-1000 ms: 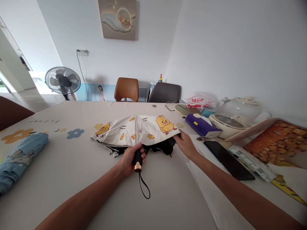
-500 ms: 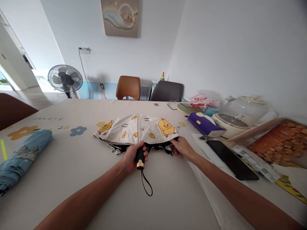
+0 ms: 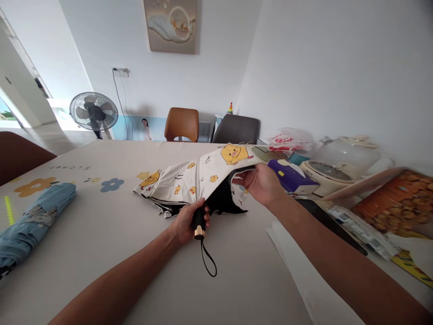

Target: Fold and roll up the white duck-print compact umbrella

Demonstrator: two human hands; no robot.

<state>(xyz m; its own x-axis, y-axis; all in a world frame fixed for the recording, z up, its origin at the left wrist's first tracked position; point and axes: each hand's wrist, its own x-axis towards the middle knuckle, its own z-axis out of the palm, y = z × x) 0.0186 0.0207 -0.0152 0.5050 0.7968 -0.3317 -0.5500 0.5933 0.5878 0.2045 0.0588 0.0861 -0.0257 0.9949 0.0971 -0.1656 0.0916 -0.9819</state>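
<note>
A white folding umbrella with yellow duck prints lies collapsed on the table, its canopy loose and unstrapped. My left hand is wrapped round its black handle, which has a gold end and a black wrist loop. With my right hand I pinch the right edge of the canopy and hold it raised, so the black lining shows beneath. Far to the left rests a folded blue umbrella, touched by neither hand.
On the right of the table are a purple tissue box, a black phone, a glass kettle, plastic packets and white paper. Chairs stand at the far edge. A fan is behind on the left.
My right hand has lifted the right canopy edge upward and slightly outward, baring more black lining. My left hand keeps its grip on the handle in nearly the same place.
</note>
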